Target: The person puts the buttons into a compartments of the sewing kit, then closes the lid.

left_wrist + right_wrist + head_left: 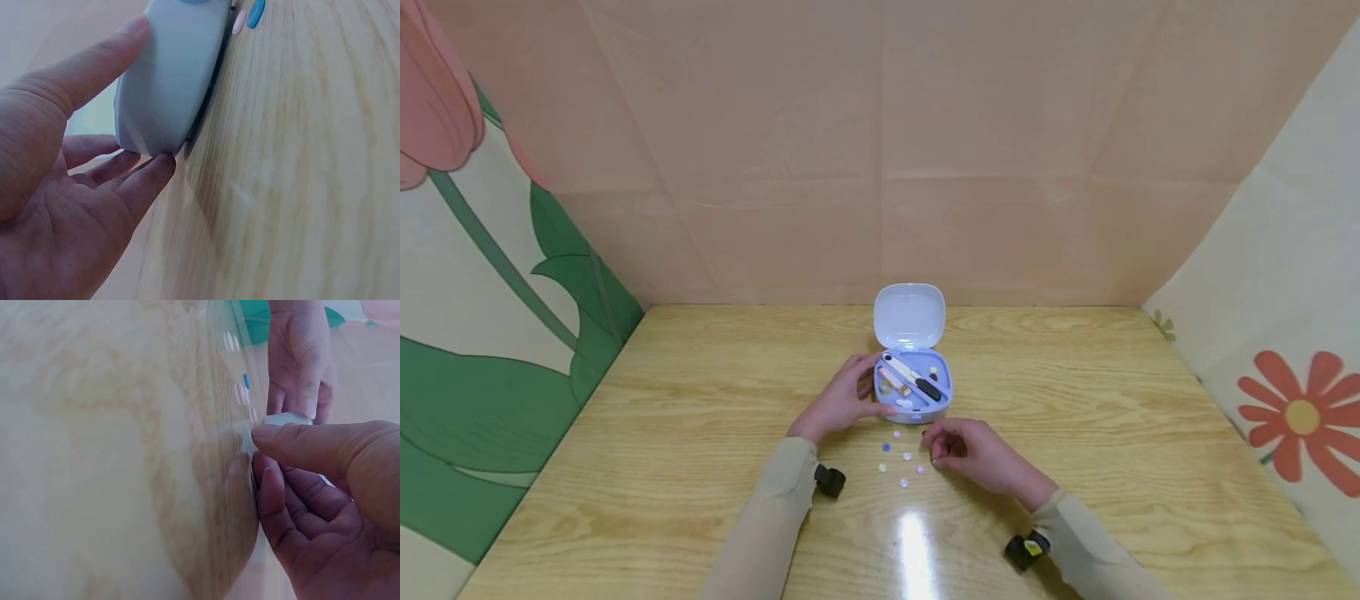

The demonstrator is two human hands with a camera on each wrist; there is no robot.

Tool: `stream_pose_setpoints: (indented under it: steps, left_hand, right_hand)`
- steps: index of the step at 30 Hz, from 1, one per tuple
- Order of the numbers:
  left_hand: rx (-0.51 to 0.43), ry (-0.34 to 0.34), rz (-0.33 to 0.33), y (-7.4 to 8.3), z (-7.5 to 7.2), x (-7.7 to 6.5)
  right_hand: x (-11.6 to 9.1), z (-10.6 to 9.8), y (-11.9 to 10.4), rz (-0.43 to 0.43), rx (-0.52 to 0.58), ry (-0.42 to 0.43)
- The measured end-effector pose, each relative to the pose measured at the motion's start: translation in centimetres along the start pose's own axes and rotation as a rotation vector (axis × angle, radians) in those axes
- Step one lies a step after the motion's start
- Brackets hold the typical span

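Note:
An open sewing box (pixel 913 409) in pale lilac stands on the table with its lid (pixel 909 315) raised. My left hand (pixel 842 398) grips its left side, thumb on the front wall and fingers round the side and back. In the tray lie a white tool with a black end (pixel 927 388), a pinkish strip (pixel 893 382) and small pieces. My right hand (pixel 973 454) is low at the table just in front of the box, fingers bent and thumb close to them. A tiny dark spot shows by its fingertips; whether they pinch a button is unclear.
Several small buttons lie loose on the wooden table (pixel 700 433) in front of the box, among them a blue button (pixel 886 447) and a pale yellow button (pixel 882 467). A pinkish backdrop (pixel 880 167) closes off the far edge, with flowered cloth (pixel 1292 417) at the sides.

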State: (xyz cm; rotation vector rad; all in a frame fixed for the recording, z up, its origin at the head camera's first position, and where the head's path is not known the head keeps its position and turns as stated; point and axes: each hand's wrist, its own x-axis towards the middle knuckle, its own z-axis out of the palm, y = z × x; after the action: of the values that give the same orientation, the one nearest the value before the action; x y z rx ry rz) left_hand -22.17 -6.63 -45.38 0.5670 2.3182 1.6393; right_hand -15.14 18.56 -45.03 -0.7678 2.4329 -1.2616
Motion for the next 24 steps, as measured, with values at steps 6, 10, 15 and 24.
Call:
stream_pose_setpoints:
  steps: [6, 10, 15, 24]
  left_hand:
    - [0.001, -0.001, -0.001, -0.03, -0.03, 0.11]
    - [-0.001, -0.001, 0.001, 0.04, -0.03, 0.14]
    - [0.003, -0.003, 0.0, 0.11, -0.04, 0.06]
    - [0.008, -0.003, -0.01, 0.06, 0.05, 0.08]
  right_hand:
    - [-0.08, -0.11, 0.08, 0.006, 0.054, 0.016]
    - [-0.01, -0.15, 0.23, 0.01, 0.071, 0.022]
    - [-0.05, -0.21, -0.18, 0.013, 0.098, 0.025]
    - [-0.02, -0.1, 0.3, 0.023, 0.093, 0.037]
